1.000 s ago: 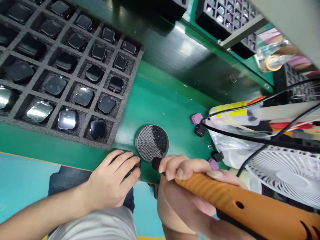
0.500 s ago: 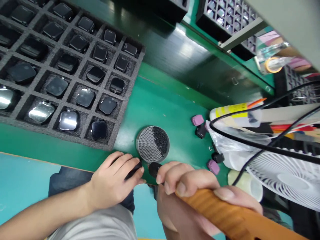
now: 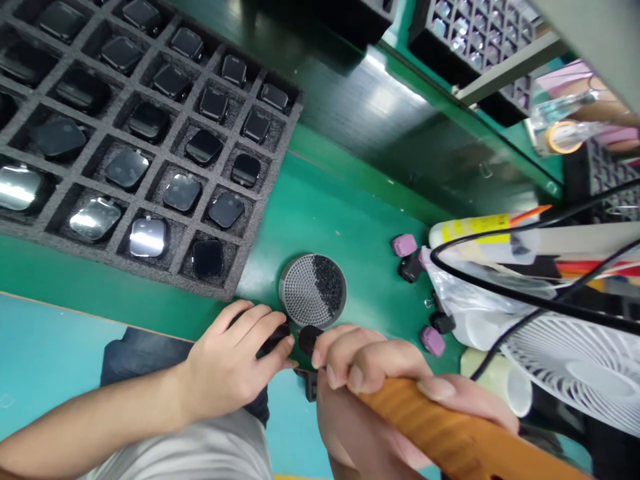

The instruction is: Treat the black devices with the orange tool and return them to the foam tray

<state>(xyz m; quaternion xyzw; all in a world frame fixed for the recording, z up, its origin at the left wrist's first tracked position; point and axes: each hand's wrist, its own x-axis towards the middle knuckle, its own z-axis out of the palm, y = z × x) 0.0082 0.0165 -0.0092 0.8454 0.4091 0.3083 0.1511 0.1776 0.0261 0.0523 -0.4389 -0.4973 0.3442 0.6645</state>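
Note:
My left hand [image 3: 233, 360] is closed around a small dark device [image 3: 274, 339], probably a smartwatch body like those in the tray, at the front edge of the green bench. Most of the device is hidden by the fingers. In my right hand [image 3: 377, 367] is an orange electric screwdriver [image 3: 425, 427] with a black nose [image 3: 309, 339]. Its thin tip points left, close to the device; whether they touch I cannot tell. Just beyond both hands sits a round grey dish [image 3: 295, 283] with a dotted plate, its right part covered in tiny black screws.
A grey foam tray [image 3: 207, 287] with watch bodies in its compartments lies at the left. Several pink [image 3: 404, 245] and black pieces lie to the right, beside a white bottle [image 3: 453, 233], black cables [image 3: 480, 287] and a white fan [image 3: 575, 367]. More trays [image 3: 470, 40] stand behind.
The whole view has shifted slightly, so the tray and dish appear a little further right. Both hands keep their hold, and the screwdriver's nose stays beside the dark device.

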